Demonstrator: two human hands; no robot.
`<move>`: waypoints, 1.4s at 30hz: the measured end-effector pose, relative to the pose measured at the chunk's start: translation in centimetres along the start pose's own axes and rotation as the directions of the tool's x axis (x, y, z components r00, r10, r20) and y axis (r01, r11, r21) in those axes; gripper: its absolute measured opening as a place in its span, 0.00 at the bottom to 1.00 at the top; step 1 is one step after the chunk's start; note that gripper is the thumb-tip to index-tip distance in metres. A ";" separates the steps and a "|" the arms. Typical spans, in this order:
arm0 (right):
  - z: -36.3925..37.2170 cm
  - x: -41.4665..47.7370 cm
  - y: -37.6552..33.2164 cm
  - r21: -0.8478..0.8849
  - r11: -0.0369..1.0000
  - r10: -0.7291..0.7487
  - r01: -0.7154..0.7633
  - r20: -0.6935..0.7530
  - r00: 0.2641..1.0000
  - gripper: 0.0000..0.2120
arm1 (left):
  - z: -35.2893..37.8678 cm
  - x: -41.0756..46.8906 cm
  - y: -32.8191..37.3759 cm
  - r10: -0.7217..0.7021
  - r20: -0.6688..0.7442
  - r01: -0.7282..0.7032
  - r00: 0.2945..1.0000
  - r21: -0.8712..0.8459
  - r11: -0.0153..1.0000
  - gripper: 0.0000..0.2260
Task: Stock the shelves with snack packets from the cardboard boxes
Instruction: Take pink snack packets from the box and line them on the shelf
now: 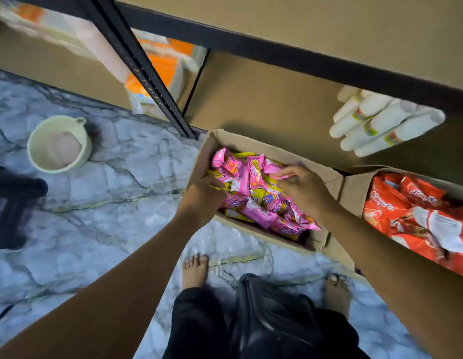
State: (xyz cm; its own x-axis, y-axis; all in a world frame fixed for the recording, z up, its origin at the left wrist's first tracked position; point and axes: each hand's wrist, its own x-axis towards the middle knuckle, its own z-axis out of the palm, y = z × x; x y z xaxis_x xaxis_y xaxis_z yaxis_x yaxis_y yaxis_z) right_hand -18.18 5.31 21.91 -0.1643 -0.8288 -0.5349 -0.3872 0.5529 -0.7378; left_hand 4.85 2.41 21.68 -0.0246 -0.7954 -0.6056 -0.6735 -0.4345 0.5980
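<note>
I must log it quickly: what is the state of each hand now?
Left hand: among the pink packets, grip cannot be told.
Right hand: closed, pinching a pink packet.

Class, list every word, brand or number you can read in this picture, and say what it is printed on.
No text reads clearly.
Pink and yellow snack packets in the open cardboard box: print too blurred.
Red snack packets in the second box: white script, too blurred.
White tubes on the brown shelf: labels too small.
Orange packs behind the black post: blurred.
</note>
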 end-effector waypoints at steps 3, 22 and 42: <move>2.1 2.5 4.1 0.000 0.999 0.037 -0.037 0.024 0.999 0.10 | 3.5 3.6 -2.3 -0.041 0.040 0.040 0.998 0.026 0.999 0.06; 12.0 17.8 17.4 0.014 0.993 0.118 -0.118 0.019 0.993 0.16 | 12.7 19.4 -11.2 -0.393 -0.061 0.328 0.917 -0.443 0.834 0.08; 12.4 15.7 15.9 0.004 0.989 0.146 -0.146 -0.051 0.988 0.12 | 13.2 15.2 -10.9 -0.409 -0.200 0.260 0.890 -0.515 0.817 0.15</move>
State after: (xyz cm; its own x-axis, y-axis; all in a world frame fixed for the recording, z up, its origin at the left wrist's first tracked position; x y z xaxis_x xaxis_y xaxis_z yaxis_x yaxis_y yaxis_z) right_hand -15.64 2.15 -3.38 -0.2656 -0.7423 -0.6152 -0.3553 0.6686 -0.6533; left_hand 2.06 0.61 -0.98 0.4020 -0.6147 -0.6786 -0.1757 -0.7791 0.6018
